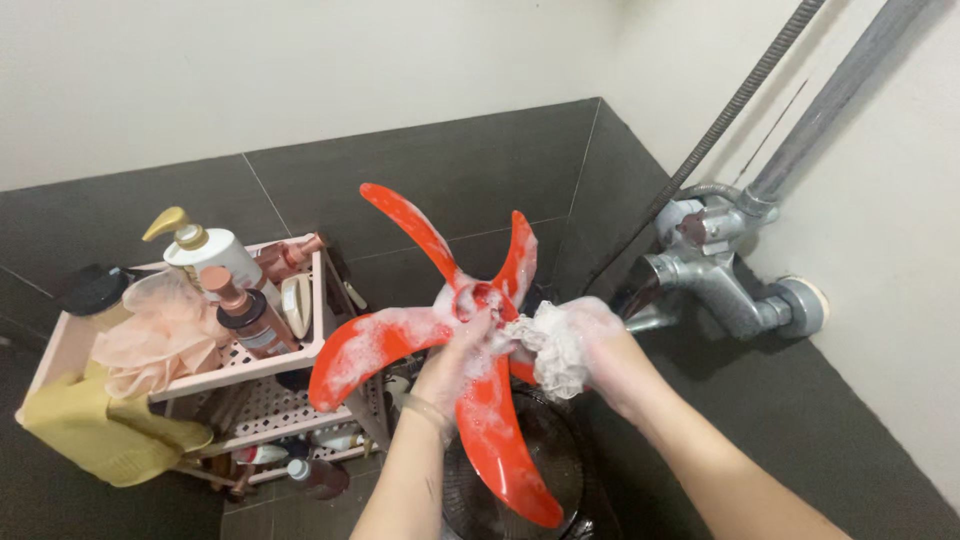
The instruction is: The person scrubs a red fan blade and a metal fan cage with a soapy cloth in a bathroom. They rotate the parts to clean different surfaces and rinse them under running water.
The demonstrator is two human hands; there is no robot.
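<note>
A red plastic fan blade [400, 335] with several curved vanes, streaked with white soap foam, is held up in the middle of the view. My left hand [462, 358] grips it at the hub from below. My right hand [600, 340], covered in suds, presses a white foamy mesh sponge [550, 345] against the hub and the vane beside it.
A pink plastic shelf rack [300, 345] stands at left with pump bottles [210, 255], a peach bath pouf [160, 335] and a yellow cloth [95, 430]. A metal shower mixer tap [715, 265] with hose and pipe is on the right wall. A dark round grille [560, 460] lies below the blade.
</note>
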